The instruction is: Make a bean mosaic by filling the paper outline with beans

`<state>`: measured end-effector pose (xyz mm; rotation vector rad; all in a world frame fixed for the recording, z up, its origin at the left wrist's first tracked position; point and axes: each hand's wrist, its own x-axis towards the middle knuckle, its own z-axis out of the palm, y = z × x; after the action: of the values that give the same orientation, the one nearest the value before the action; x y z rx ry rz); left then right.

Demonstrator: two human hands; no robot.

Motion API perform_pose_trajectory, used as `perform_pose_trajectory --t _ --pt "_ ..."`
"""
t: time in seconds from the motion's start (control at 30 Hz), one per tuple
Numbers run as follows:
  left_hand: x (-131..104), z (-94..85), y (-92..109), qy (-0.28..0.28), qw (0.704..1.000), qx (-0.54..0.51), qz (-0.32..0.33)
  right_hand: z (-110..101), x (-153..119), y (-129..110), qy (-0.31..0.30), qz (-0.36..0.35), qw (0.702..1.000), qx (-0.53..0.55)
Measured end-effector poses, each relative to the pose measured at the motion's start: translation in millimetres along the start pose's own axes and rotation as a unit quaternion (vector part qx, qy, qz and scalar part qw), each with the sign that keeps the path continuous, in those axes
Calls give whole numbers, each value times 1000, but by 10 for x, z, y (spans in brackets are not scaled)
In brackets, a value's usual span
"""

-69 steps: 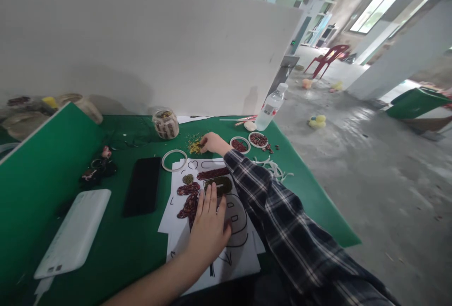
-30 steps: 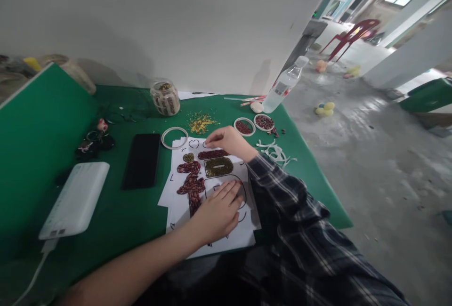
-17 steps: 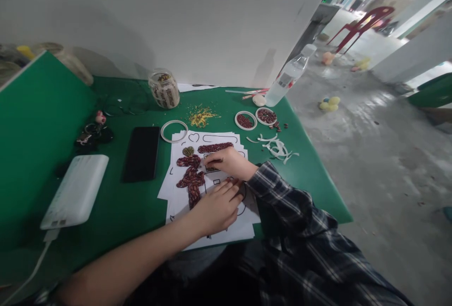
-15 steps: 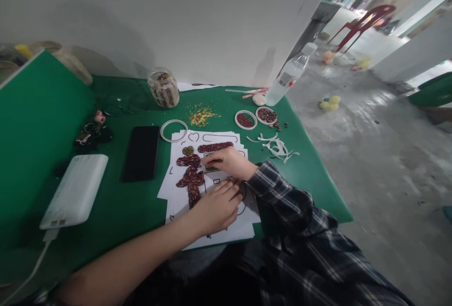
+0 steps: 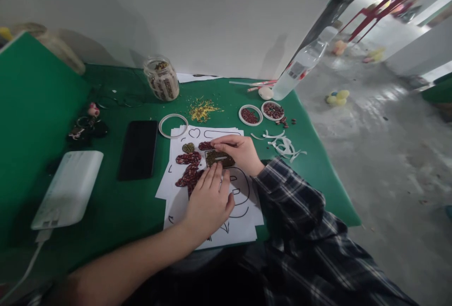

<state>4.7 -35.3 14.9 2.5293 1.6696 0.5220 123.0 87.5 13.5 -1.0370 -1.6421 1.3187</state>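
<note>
A stack of white paper with black line drawings lies on the green table. Dark red beans fill several of its shapes, and small green beans fill a heart. A rectangle of green beans sits between my hands, partly covered. My left hand rests on the sheet with fingers stretched out, just below that rectangle. Above it, thumb and fingertips of my right hand are pinched together at a strip of red beans; whatever they hold is too small to make out.
Two lids, one of small red beans and one of larger beans, lie at the right, near white strips. A bottle, a jar, yellow crumbs, a phone and a power bank surround the paper.
My left hand has slid up and left over the paper, its fingers now straighter. My right hand has shifted up to the red strip, exposing more of the green-bean rectangle. The view has tilted slightly.
</note>
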Motion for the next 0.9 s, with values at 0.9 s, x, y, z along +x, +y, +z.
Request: perform_pose_trajectory --t 0.9 --pt "39 -42 -28 -70 992 74 -78 13 -2 137 -8 12 1000 9"
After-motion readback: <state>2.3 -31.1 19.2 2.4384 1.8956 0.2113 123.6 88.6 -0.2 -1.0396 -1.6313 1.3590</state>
